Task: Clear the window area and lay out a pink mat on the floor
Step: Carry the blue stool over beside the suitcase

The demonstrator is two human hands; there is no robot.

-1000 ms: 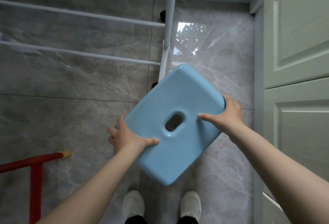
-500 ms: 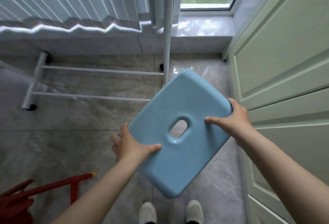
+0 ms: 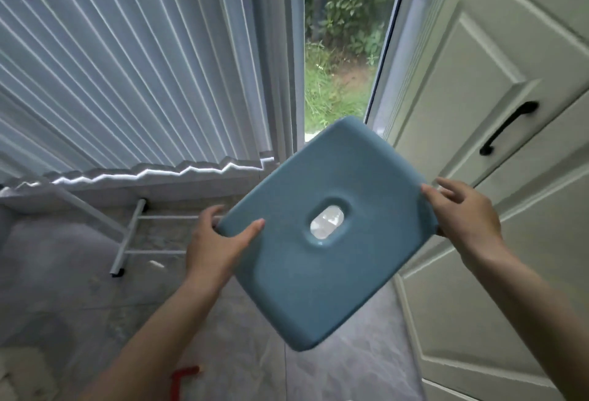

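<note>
Gripping opposite edges of the blue stool point(image 3: 306, 279) with left hand point(image 3: 214, 245) and right hand point(image 3: 466, 216), thumbs laid on top. Held up tilted, off the grey floor point(image 3: 63, 298), before the window point(image 3: 338, 47). Beyond: pleated curtain point(image 3: 134, 59), white rack point(image 3: 127, 235), cabinet door point(image 3: 497, 88).

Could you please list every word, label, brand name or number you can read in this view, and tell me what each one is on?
None: no readable text shows.
Blue plastic stool, held by the left hand and right hand: plain.
Cabinet door and pleated blind: no lettering.
</note>
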